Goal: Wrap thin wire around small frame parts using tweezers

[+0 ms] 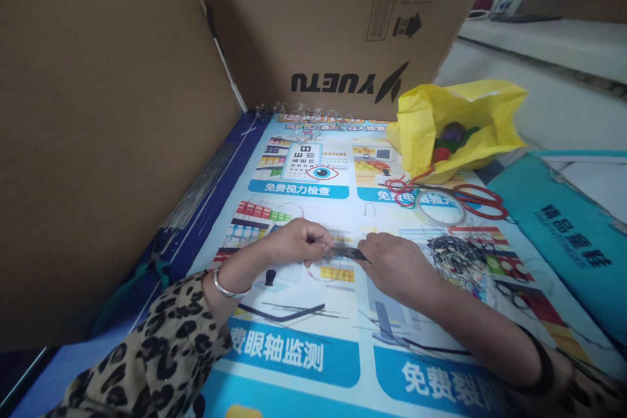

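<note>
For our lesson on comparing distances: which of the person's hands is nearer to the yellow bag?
Right. The right hand is on the near side of the yellow bag, apart from it; the left hand is also on the near side, but farther to the left.

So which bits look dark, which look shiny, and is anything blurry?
In the head view, the left cardboard panel and the pliers look dim; in that head view, a pale sheen lies mid-poster; also in the head view, the dark thin thing in the right hand is too blurry to name.
</note>
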Demonstrator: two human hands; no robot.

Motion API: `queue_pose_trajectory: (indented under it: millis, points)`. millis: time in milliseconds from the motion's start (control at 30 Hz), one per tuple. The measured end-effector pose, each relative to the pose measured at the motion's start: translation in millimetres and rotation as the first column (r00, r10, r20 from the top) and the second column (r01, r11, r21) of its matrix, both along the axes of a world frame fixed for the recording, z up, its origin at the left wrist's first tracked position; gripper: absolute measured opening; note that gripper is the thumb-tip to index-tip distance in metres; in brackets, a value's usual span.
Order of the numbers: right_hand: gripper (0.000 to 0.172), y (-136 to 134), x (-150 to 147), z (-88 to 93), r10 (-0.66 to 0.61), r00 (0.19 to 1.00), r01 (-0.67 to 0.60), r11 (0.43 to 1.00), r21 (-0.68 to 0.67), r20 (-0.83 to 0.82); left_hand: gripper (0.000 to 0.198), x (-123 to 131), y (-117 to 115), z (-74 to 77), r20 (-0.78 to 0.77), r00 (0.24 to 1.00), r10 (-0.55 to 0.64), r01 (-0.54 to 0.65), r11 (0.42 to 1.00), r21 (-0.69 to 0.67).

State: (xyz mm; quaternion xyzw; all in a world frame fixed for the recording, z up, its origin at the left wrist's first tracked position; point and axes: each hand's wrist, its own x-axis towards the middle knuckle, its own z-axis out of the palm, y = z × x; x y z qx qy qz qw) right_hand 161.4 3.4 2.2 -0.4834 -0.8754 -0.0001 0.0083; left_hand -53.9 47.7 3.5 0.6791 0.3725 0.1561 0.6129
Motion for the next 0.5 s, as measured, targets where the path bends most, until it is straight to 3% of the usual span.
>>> queue_pose_trajectory:
  millis: [500]
  points:
    - [0.020, 2.6, 0.8, -2.7, -0.043, 0.998, 0.041, 0.998, -0.054, -0.038, 0.010, 3.5, -0.8, 0.3, 0.007, 0.998, 0.060, -0.060, 0.997, -0.042]
